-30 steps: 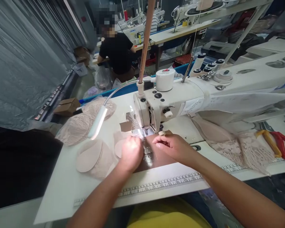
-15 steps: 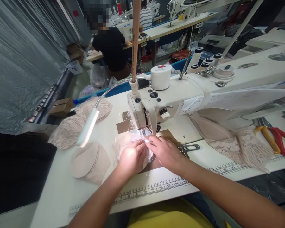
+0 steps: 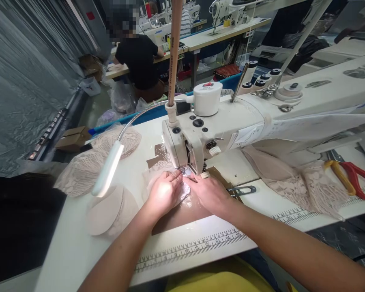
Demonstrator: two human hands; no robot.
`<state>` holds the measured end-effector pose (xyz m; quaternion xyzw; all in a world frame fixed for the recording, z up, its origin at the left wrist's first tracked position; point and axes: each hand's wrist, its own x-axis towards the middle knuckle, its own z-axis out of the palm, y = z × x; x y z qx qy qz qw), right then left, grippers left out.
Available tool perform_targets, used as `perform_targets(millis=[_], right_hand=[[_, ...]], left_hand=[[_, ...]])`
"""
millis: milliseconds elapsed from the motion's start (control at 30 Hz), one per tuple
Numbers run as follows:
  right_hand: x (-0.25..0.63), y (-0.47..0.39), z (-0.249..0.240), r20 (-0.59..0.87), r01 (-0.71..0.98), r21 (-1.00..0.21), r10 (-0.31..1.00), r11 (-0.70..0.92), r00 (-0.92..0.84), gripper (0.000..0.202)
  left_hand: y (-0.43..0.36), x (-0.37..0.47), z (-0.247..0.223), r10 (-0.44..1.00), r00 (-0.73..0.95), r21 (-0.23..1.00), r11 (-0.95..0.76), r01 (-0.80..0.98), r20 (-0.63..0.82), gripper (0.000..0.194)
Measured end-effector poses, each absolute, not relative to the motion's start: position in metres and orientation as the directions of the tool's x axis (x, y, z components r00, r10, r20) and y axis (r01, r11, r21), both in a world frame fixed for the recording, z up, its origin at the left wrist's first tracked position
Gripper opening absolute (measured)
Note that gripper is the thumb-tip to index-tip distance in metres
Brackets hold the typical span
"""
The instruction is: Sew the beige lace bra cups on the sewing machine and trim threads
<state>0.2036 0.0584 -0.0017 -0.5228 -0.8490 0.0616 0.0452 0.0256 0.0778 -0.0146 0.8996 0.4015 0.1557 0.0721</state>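
Note:
A pale lace fabric piece (image 3: 185, 194) lies under the needle area of a white sewing machine (image 3: 178, 146). My left hand (image 3: 164, 192) rests on its left side, fingers pressed together and gripping the cloth close to the presser foot (image 3: 185, 171). From the right, my right hand (image 3: 209, 194) is closed on the fabric's edge, its fingertips almost meeting the left ones. Both hands partly cover the cloth, and the thumbs are hard to make out. Beneath lies a brown sheet (image 3: 176, 219) taped to the table.
Beige lace cups (image 3: 79, 172) and rounded fabric pieces (image 3: 106, 213) lie left, below a lit lamp (image 3: 108, 170). Lace cloth (image 3: 316, 186) and red-handled scissors (image 3: 360, 180) lie right. A printed ruler (image 3: 200, 247) runs along the front edge. A person (image 3: 138, 61) sits beyond.
The lace fabric has moved in toward the needle, baring more of the brown sheet in front. My left hand has shifted slightly left and forward; the right stays close by.

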Motion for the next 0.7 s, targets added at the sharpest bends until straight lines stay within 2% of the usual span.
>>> perform_targets(millis=[167,333,700], right_hand=[[0.206,0.056,-0.005,0.067,0.858,-0.161,0.873,0.488,-0.483,0.043],[0.207,0.056,-0.005,0.051,0.855,-0.16,0.869,0.494,-0.492,0.048],[0.212,0.053,-0.017,0.156,0.826,-0.197,0.848,0.528,-0.506,0.047]], left_hand=[[0.078,0.025,-0.016,0.739,0.638,0.265,-0.673,0.69,0.215,0.032],[0.08,0.026,-0.014,0.755,0.624,0.258,-0.655,0.71,0.2,0.032],[0.073,0.022,-0.02,0.858,0.469,0.185,-0.506,0.842,0.211,0.037]])
